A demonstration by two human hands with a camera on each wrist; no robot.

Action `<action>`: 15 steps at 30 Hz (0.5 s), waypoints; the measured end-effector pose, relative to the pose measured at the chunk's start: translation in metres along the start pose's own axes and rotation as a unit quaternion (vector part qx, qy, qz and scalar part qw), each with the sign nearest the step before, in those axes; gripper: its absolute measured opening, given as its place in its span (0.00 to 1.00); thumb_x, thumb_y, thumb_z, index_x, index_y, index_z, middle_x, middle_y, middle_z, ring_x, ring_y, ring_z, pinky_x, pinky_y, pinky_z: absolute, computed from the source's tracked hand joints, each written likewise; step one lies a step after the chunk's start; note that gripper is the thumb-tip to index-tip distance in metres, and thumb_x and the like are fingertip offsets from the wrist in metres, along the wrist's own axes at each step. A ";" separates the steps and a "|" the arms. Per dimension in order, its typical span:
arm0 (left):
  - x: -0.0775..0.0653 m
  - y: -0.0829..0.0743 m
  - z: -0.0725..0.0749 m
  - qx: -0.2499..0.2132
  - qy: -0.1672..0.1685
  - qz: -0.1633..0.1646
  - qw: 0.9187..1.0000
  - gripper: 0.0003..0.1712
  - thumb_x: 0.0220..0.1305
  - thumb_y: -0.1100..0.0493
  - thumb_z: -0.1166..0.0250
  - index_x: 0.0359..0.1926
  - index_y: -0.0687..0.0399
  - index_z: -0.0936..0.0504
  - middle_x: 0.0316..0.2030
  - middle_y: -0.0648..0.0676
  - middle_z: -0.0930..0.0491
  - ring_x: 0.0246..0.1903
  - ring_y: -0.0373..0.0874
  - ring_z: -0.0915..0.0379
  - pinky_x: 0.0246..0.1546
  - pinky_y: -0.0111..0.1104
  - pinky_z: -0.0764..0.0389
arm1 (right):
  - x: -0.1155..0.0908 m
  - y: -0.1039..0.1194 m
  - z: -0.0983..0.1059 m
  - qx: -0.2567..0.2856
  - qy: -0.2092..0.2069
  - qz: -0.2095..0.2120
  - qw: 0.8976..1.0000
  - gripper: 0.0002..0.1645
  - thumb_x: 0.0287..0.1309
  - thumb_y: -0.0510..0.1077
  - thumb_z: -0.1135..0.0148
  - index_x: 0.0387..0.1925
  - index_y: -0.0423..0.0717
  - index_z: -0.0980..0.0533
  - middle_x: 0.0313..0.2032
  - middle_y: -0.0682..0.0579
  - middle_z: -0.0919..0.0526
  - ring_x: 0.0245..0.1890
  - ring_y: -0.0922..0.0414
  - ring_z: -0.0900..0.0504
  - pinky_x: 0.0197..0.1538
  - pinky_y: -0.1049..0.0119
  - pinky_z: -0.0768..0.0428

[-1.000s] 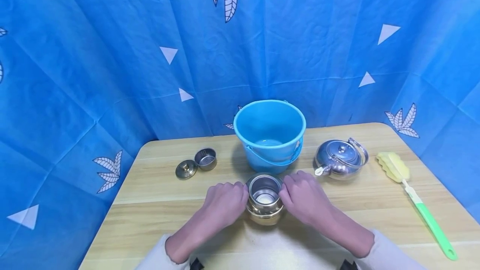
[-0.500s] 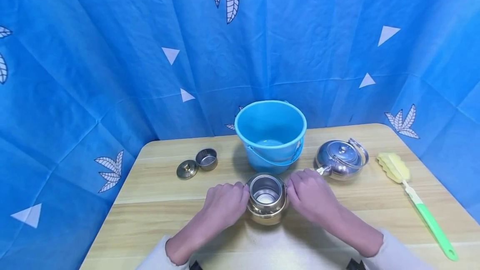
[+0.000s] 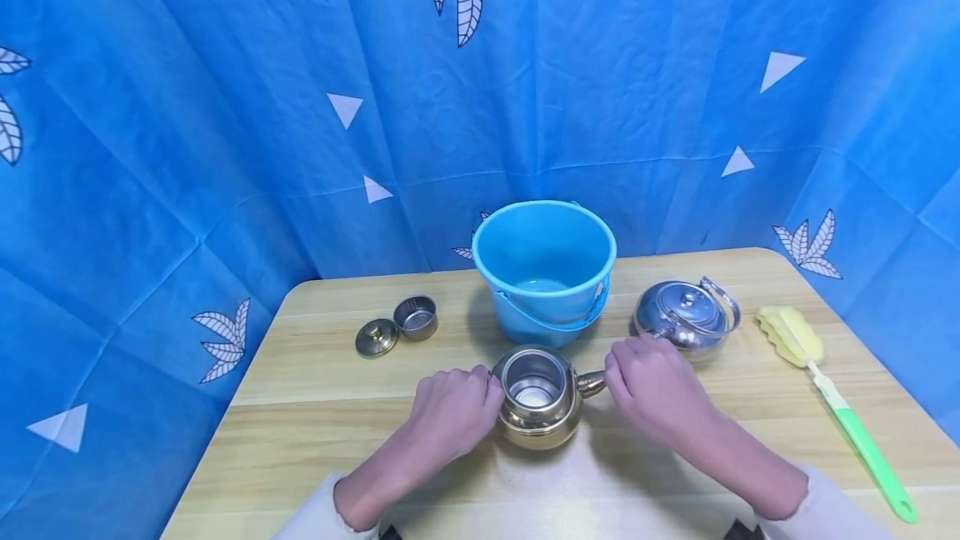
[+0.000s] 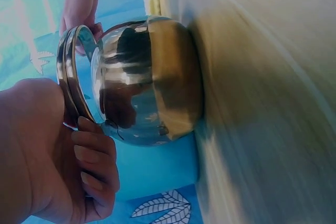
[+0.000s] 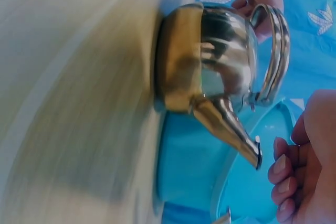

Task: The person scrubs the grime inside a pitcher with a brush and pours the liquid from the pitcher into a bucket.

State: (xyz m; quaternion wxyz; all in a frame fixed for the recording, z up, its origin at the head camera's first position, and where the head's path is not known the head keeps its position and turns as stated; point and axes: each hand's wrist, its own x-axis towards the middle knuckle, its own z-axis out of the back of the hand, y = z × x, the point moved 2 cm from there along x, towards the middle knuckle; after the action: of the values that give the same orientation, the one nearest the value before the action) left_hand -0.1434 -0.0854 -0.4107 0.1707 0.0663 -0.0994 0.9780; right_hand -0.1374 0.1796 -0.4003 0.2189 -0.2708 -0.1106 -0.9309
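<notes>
A gold metal teapot (image 3: 540, 432) stands lidless on the wooden table, its round mouth facing up. My left hand (image 3: 457, 411) grips the left side of its curved handle (image 4: 68, 72), with fingers bent at the handle's foot. The spout (image 5: 226, 127) points right. Just beyond its tip hovers my right hand (image 3: 652, 386), fingers loosely curled and holding nothing; the right wrist view shows a gap between them. Back left, the small knobbed lid (image 3: 377, 338) lies beside a perforated strainer cup (image 3: 416, 318).
A blue bucket (image 3: 547, 315) with its handle lowered stands behind the teapot. Right of it sits a silver kettle (image 3: 686, 307), partly covered by my right hand in the head view. A sponge brush (image 3: 862, 440) with a green handle lies along the right side. Blue curtain hangs behind.
My right hand has let go of the teapot's handle side and moved right, past the spout, which now shows. My left hand has stayed on the handle.
</notes>
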 end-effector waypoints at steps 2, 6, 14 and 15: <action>0.000 0.000 -0.001 -0.001 -0.001 0.002 1.000 0.24 0.72 0.49 0.55 0.15 0.43 0.37 0.10 0.45 0.39 0.10 0.41 0.44 0.12 0.34 0.42 | -0.002 -0.005 0.003 -0.004 0.000 -0.005 1.000 0.17 0.59 0.41 0.49 0.15 0.56 0.35 0.16 0.61 0.35 0.22 0.60 0.35 0.31 0.64 0.30; 0.000 -0.001 -0.001 0.004 0.002 0.001 1.000 0.24 0.72 0.49 0.55 0.16 0.43 0.37 0.11 0.45 0.40 0.10 0.41 0.44 0.11 0.34 0.42 | -0.006 -0.015 0.010 -0.005 0.007 -0.021 1.000 0.18 0.59 0.41 0.49 0.15 0.57 0.36 0.17 0.60 0.34 0.22 0.59 0.32 0.32 0.61 0.28; -0.001 -0.003 0.001 0.015 0.008 0.002 1.000 0.24 0.72 0.50 0.57 0.16 0.44 0.37 0.11 0.46 0.40 0.10 0.42 0.44 0.10 0.34 0.42 | -0.016 -0.037 0.019 -0.014 0.020 -0.071 0.997 0.22 0.61 0.41 0.48 0.13 0.58 0.39 0.14 0.60 0.38 0.20 0.60 0.37 0.29 0.62 0.31; -0.001 -0.003 0.001 0.014 0.010 0.004 1.000 0.24 0.73 0.50 0.57 0.16 0.44 0.37 0.11 0.46 0.39 0.10 0.42 0.43 0.11 0.34 0.42 | -0.018 -0.040 0.020 -0.013 0.023 -0.080 0.996 0.22 0.61 0.41 0.48 0.13 0.58 0.39 0.14 0.60 0.38 0.20 0.60 0.37 0.28 0.63 0.32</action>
State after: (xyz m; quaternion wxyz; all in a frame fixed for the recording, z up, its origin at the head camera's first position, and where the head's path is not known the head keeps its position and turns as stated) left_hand -0.1415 -0.0826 -0.4096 0.1672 0.0586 -0.0842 0.9806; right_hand -0.1330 0.2274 -0.3971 0.1422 -0.2427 -0.1151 -0.9527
